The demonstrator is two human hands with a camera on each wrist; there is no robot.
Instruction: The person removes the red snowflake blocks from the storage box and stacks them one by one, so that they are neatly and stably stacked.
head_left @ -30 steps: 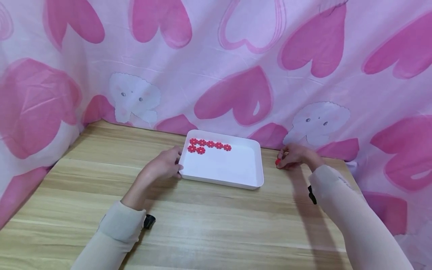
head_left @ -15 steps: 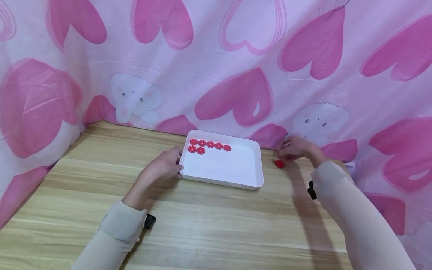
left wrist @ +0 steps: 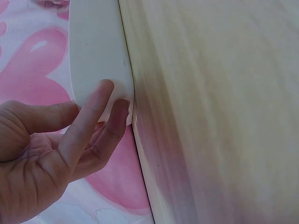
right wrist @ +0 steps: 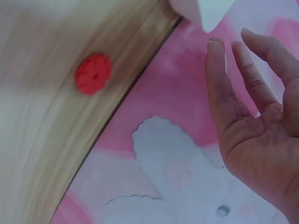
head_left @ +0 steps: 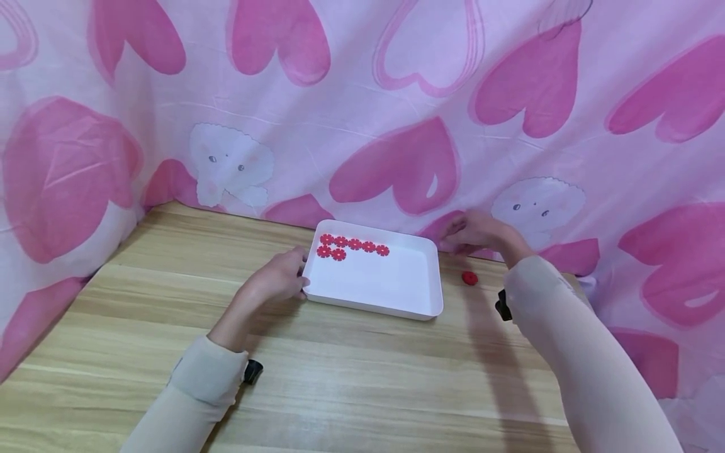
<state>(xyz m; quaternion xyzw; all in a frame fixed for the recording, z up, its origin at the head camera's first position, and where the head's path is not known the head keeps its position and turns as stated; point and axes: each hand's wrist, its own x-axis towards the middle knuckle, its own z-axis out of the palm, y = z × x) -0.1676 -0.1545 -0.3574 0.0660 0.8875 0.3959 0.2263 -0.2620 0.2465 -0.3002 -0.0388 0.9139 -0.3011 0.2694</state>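
A shallow white tray [head_left: 374,286] lies on the wooden table. Along its far left part, several small red flower-shaped discs [head_left: 355,244] form two rows. At the tray's left end, my left hand [head_left: 277,275] touches the outer wall; the left wrist view shows its fairly straight fingers [left wrist: 88,121] against the white side. Beyond the tray's right end, my right hand [head_left: 474,231] hovers near the far corner. Its fingers [right wrist: 217,84] are extended and visibly hold nothing. A loose red notched disc [right wrist: 93,73] lies on the table to the right of the tray, apart from the hand.
Pink fabric with hearts [head_left: 396,167] hangs directly behind the table's far edge. The table's wooden surface [head_left: 351,377] extends in front of the tray. A black wrist piece [head_left: 252,372] shows at the left cuff, and another [head_left: 503,306] at the right.
My right hand has let go of the red disc, which stays on the table, and has moved left and away toward the tray's far right corner. The left hand keeps its place.
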